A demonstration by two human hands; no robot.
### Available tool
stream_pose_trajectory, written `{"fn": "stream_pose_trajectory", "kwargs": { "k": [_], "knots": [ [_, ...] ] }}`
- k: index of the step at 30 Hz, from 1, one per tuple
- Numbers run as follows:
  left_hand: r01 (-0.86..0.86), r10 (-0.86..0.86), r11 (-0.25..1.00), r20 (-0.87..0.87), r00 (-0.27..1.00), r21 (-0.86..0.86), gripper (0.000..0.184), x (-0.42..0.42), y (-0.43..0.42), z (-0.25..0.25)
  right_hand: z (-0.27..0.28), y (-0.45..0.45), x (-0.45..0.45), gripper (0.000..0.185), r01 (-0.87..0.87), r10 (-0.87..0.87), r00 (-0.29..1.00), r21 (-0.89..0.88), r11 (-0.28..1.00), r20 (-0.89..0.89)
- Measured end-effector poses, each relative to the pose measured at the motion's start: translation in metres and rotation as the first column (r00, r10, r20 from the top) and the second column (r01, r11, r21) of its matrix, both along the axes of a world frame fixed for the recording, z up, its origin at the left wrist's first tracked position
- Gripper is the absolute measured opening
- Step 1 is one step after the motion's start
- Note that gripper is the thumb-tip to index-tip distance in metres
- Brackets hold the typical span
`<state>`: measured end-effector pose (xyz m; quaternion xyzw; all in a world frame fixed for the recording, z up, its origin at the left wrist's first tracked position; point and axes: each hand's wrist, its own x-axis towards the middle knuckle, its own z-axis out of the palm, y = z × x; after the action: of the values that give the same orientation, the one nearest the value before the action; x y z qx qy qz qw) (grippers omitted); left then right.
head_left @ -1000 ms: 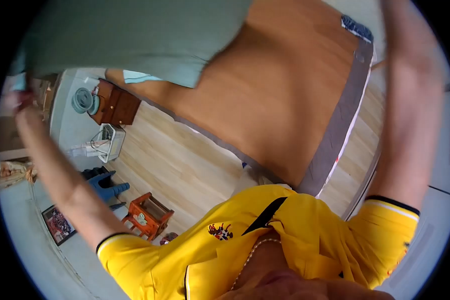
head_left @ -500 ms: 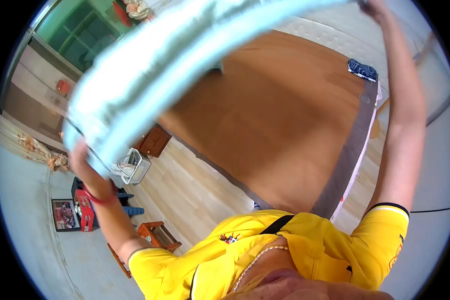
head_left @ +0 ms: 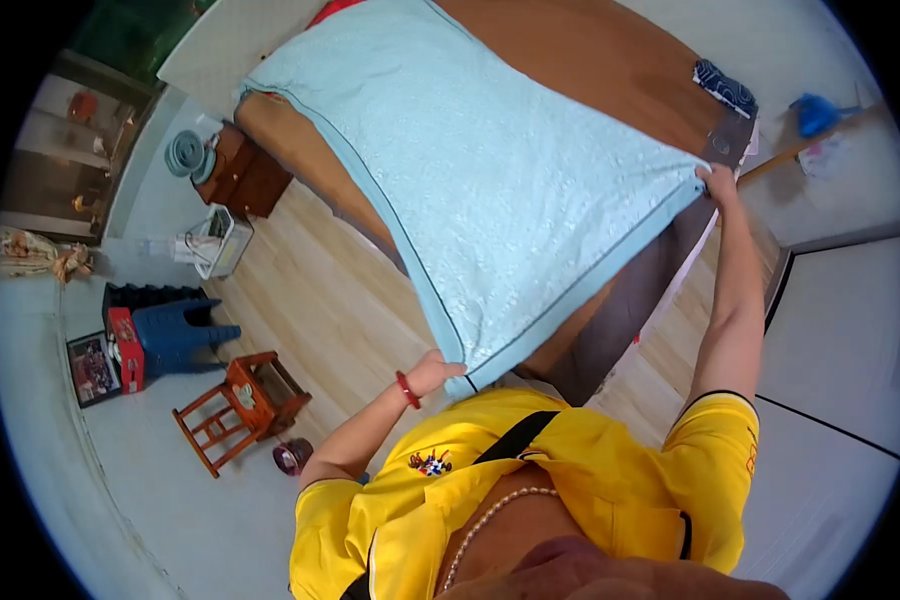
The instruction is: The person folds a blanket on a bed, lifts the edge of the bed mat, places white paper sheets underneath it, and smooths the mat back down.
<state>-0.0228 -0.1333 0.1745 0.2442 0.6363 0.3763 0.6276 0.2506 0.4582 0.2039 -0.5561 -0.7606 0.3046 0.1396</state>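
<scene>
A light blue quilt (head_left: 470,190) with a dark piping line along its border is spread over much of the bed (head_left: 610,60), which has a brown cover with a grey edge. My left hand (head_left: 433,373), a red bangle at its wrist, grips the near left corner of the quilt close to my body. At the right side of the bed my right hand (head_left: 718,184) is closed on the other near corner. Between my hands the quilt's near edge is stretched at a slant. Its far end lies toward the head of the bed, partly over something red (head_left: 336,12).
A folded dark blue patterned cloth (head_left: 724,88) lies at the bed's right edge. On the left stand a brown bedside cabinet (head_left: 255,175), a white basket (head_left: 228,243), blue stools (head_left: 175,333) and a wooden chair (head_left: 250,398). A wooden pole (head_left: 805,150) is at the right.
The quilt was up in the air in a blurred arc between my raised hands. Both hands have come down, and the quilt now lies over the bed, its near corners still held.
</scene>
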Motion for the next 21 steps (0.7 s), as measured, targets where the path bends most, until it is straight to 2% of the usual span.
{"fn": "stream_pose_trajectory", "kwargs": {
  "k": [1,2,3,4,5,6,7,8,9,10,11,13,15,16,17,19,21],
  "knots": [
    [0.142,-0.145,0.988,-0.070,0.987,-0.054,0.027,0.014,-0.004,-0.025,-0.009,-0.011,0.009,0.028,0.044,-0.040,0.994,-0.041,0.998,0.101],
    [0.135,-0.139,0.989,-0.052,0.989,-0.060,0.027,0.029,-0.008,-0.059,-0.021,-0.016,0.019,0.028,0.059,-0.046,0.983,-0.065,0.996,0.175],
    [0.307,-0.246,0.939,-0.324,0.914,0.152,0.022,0.047,-0.015,-0.094,-0.037,-0.016,0.031,0.028,0.075,-0.051,0.968,-0.090,0.993,0.246],
    [0.504,-0.260,0.810,-0.588,0.766,0.298,0.017,0.065,-0.016,-0.113,-0.064,-0.005,0.053,0.028,0.070,-0.042,0.965,-0.099,0.993,0.259],
    [0.497,-0.262,0.816,-0.577,0.773,0.295,0.017,0.077,0.000,-0.100,-0.098,0.012,0.083,0.028,0.042,-0.035,0.946,-0.014,0.999,0.322],
    [0.799,-0.638,0.601,-0.597,0.487,0.009,0.016,0.084,0.029,-0.071,-0.117,0.021,0.100,0.029,0.009,-0.034,0.924,0.068,0.998,0.380],
    [0.939,-0.873,0.235,-0.479,0.091,-0.250,0.015,0.092,0.053,-0.059,-0.114,0.016,0.106,0.029,0.005,-0.026,0.921,0.056,0.998,0.389],
    [0.981,-0.782,-0.021,-0.609,-0.135,-0.191,0.016,0.108,0.067,-0.067,-0.101,0.010,0.117,0.030,0.005,-0.039,0.902,0.082,0.997,0.429],
    [0.957,-0.595,-0.250,-0.756,-0.272,-0.148,0.016,0.124,0.081,-0.076,-0.081,0.001,0.121,0.031,0.000,-0.052,0.881,0.110,0.994,0.471],
    [0.965,-0.600,-0.252,-0.769,-0.218,-0.077,0.015,0.147,0.088,-0.098,-0.064,-0.006,0.118,0.031,-0.012,-0.039,0.875,0.102,0.995,0.483],
    [0.919,-0.490,-0.377,-0.818,-0.301,-0.112,0.015,0.163,0.106,-0.077,-0.047,-0.013,0.113,0.033,0.025,-0.063,0.875,0.085,0.996,0.481],
    [0.858,-0.416,-0.497,-0.833,-0.365,-0.128,0.018,0.211,0.115,-0.108,-0.041,-0.018,0.119,0.035,0.057,-0.079,0.869,0.060,0.997,0.489],
    [0.895,-0.433,-0.435,-0.847,-0.307,-0.102,0.021,0.243,0.120,-0.106,-0.047,-0.006,0.134,0.036,0.064,-0.187,0.786,0.223,0.973,0.590],
    [0.906,-0.472,-0.420,-0.841,-0.263,-0.048,0.024,0.254,0.121,-0.115,-0.059,0.005,0.142,0.036,0.041,-0.186,0.772,0.244,0.969,0.608],
    [0.967,-0.618,-0.254,-0.763,-0.190,-0.036,0.028,0.270,0.118,-0.119,-0.068,0.013,0.152,0.037,0.015,-0.179,0.759,0.258,0.966,0.627],
    [0.966,-0.619,-0.258,-0.768,-0.162,0.005,0.032,0.286,0.128,-0.116,-0.068,0.004,0.148,0.033,-0.041,-0.155,0.758,0.284,0.958,0.634],
    [0.962,-0.621,-0.270,-0.772,-0.137,0.047,0.036,0.280,0.143,-0.101,-0.106,0.025,0.173,0.032,-0.013,-0.175,0.773,0.291,0.957,0.610]
  ]
}}
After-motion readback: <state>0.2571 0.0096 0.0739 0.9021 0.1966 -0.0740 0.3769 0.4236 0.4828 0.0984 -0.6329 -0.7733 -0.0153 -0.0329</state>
